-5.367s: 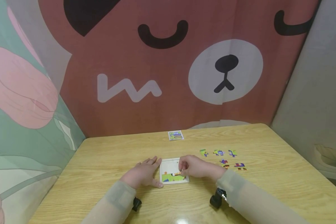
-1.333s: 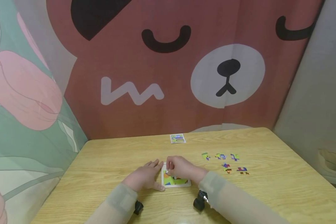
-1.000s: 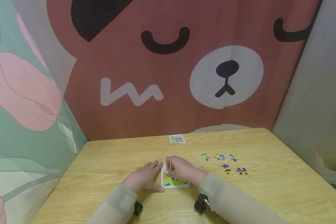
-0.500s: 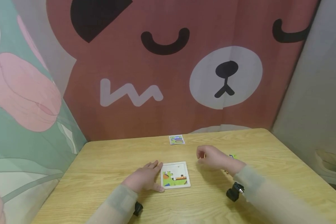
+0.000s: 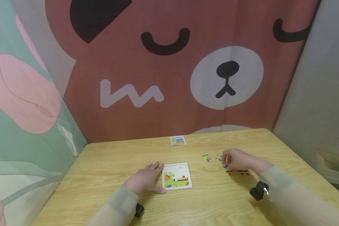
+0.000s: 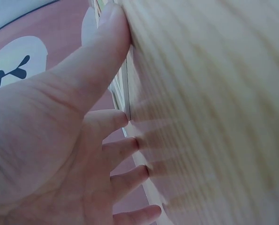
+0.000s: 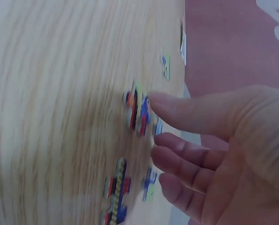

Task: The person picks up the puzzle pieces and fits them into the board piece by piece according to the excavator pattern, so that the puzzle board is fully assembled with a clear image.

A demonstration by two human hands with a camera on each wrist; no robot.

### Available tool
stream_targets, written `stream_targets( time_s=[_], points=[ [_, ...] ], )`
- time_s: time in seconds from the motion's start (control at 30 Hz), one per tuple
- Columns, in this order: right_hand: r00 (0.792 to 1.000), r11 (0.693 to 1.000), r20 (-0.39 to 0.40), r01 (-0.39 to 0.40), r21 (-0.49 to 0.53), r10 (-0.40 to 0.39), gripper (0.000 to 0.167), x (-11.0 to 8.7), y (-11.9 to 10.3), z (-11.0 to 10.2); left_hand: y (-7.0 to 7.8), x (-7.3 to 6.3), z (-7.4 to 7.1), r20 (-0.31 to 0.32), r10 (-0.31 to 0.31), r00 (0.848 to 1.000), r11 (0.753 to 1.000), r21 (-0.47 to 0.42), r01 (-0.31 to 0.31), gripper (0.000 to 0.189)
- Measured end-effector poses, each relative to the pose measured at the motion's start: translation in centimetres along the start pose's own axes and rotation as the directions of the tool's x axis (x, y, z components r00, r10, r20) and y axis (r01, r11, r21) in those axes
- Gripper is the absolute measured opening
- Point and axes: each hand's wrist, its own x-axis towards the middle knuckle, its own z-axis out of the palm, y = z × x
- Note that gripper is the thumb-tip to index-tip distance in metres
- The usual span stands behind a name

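Note:
In the head view, a white-rimmed puzzle tray (image 5: pixel 190 176) lies on the table, its lower part and left side filled with green, orange and striped pieces. My left hand (image 5: pixel 145 179) rests along the tray's left edge with fingers spread; the left wrist view shows thumb and fingertips (image 6: pixel 123 118) against it. Over the loose pieces on the right is my right hand (image 5: pixel 237 160), hiding some. In the right wrist view, its thumb is at a red, blue and green puzzle piece (image 7: pixel 138 110), touching or very near, while the loosely bent fingers stay apart from the thumb.
Other loose pieces lie around the right hand: a green one (image 5: pixel 206 157), a yellow-green one (image 5: pixel 218 157) and a striped one (image 5: pixel 243 172). A small picture card (image 5: pixel 178 140) lies at the back edge of the wooden table (image 5: pixel 115 163). A printed cloth (image 5: pixel 169 119) hangs behind.
My right hand has left the tray's left side, where a piece with orange now lies, and moved right to the loose pieces. My left hand has stayed at the tray's edge.

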Motion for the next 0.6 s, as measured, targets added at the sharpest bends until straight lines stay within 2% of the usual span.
stream_targets(
  time_s=[0.13, 0.6],
  points=[
    [1.000, 1.000, 0.026, 0.003, -0.003, -0.003, 0.035, 0.00, 0.80, 0.09, -0.05, 0.06, 0.06, -0.001, 0.000, 1.000, 1.000, -0.002, 0.000, 0.107],
    [1.000, 0.998, -0.003, -0.025, 0.052, 0.025, 0.037, 0.19, 0.58, 0.37, -0.10, -0.03, 0.15, -0.009, 0.001, 1.000, 1.000, -0.002, -0.001, 0.106]
  ],
)
